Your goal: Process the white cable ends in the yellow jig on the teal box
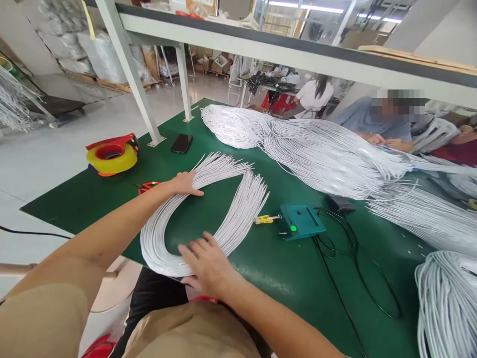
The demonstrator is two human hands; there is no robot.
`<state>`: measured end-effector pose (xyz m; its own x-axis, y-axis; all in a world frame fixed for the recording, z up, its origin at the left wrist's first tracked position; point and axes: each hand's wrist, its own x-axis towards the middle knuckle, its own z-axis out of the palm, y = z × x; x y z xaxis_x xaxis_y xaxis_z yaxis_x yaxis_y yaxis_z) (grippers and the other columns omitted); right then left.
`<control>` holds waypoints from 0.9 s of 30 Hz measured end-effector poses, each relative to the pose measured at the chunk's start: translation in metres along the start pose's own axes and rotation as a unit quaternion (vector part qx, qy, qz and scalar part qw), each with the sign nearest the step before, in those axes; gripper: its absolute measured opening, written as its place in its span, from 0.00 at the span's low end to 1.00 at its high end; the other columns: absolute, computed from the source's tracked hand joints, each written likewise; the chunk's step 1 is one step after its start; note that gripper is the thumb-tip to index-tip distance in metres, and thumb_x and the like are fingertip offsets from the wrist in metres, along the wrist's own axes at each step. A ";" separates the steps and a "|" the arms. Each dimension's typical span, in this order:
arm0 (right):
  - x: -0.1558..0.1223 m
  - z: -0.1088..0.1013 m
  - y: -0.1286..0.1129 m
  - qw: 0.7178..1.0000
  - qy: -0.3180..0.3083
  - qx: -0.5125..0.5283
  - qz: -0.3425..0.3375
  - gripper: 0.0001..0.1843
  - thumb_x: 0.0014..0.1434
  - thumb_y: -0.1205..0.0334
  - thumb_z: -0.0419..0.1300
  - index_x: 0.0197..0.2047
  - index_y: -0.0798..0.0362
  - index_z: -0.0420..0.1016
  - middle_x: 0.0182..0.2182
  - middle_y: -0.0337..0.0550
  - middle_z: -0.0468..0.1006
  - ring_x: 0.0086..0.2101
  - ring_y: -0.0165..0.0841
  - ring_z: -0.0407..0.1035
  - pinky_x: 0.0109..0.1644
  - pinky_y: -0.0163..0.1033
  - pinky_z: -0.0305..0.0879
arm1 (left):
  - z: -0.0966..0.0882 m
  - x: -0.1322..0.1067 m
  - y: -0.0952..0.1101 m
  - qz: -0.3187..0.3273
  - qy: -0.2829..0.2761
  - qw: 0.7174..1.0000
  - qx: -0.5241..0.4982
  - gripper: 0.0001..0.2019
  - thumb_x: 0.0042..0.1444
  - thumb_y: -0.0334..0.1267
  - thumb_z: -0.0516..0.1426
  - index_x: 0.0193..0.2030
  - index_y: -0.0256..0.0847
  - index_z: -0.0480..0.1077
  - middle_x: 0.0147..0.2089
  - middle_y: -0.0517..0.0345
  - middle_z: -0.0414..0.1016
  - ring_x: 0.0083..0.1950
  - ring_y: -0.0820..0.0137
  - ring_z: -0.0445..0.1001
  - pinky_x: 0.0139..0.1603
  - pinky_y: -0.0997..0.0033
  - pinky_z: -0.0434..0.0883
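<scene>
A U-shaped bundle of white cords (231, 219) lies bent on the green table (283, 273), its loose ends fanned out toward the far side. My left hand (185, 183) rests flat on the bundle's left arm, fingers stretched out. On the bottom of the curve near the table's front edge lies my right hand (206, 263), fingers spread and pressing the cords down. Neither hand grips anything.
A teal box with a green light (301, 220), a yellow clip (264, 219) and black cables (346, 258) sit right of the bundle. Big heaps of white cords (320, 149) fill the far side. Tape dispenser (112, 156), phone (182, 143), red scissors (148, 187) lie left. People work across the table.
</scene>
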<state>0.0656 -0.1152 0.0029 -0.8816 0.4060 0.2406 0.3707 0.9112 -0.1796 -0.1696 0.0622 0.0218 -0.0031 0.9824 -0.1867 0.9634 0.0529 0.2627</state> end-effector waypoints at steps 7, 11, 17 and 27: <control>-0.015 0.000 0.046 0.998 0.048 -0.011 0.027 0.32 0.55 0.37 0.59 0.51 0.55 0.71 0.42 0.52 0.76 0.47 0.44 0.66 0.64 0.59 0.48 | 0.004 0.010 0.019 0.094 0.010 0.993 -0.065 0.41 0.51 0.46 0.58 0.71 0.39 0.49 0.70 0.45 0.58 0.68 0.55 0.59 0.66 0.62 0.58; 0.003 0.010 0.046 0.997 0.061 -0.037 0.008 0.30 0.56 0.38 0.57 0.46 0.57 0.73 0.37 0.51 0.75 0.40 0.42 0.65 0.54 0.52 0.59 | -0.026 0.007 0.009 0.171 0.004 0.967 -0.189 0.39 0.56 0.54 0.54 0.71 0.45 0.49 0.69 0.55 0.61 0.67 0.65 0.63 0.63 0.73 0.62; 0.004 0.013 0.045 0.994 0.103 -0.018 0.012 0.26 0.56 0.44 0.60 0.48 0.58 0.72 0.39 0.51 0.75 0.43 0.42 0.65 0.54 0.51 0.57 | -0.033 -0.049 -0.063 -0.092 0.106 0.983 -0.119 0.29 0.59 0.49 0.51 0.66 0.44 0.61 0.62 0.52 0.69 0.59 0.60 0.71 0.61 0.64 0.66; 0.005 0.007 0.044 0.994 0.106 -0.015 0.013 0.23 0.56 0.49 0.62 0.47 0.58 0.71 0.39 0.51 0.76 0.42 0.42 0.66 0.53 0.51 0.58 | 0.015 -0.051 -0.083 -0.003 0.147 0.987 -0.064 0.26 0.61 0.57 0.46 0.45 0.42 0.78 0.65 0.49 0.64 0.64 0.54 0.63 0.66 0.54 0.60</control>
<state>0.0748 -0.0737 -0.0107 -0.7913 0.4313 0.4334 0.4031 0.9009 -0.1607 -0.2457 0.0047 -0.0052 -0.1050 0.9904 0.0896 0.9214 0.0630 0.3835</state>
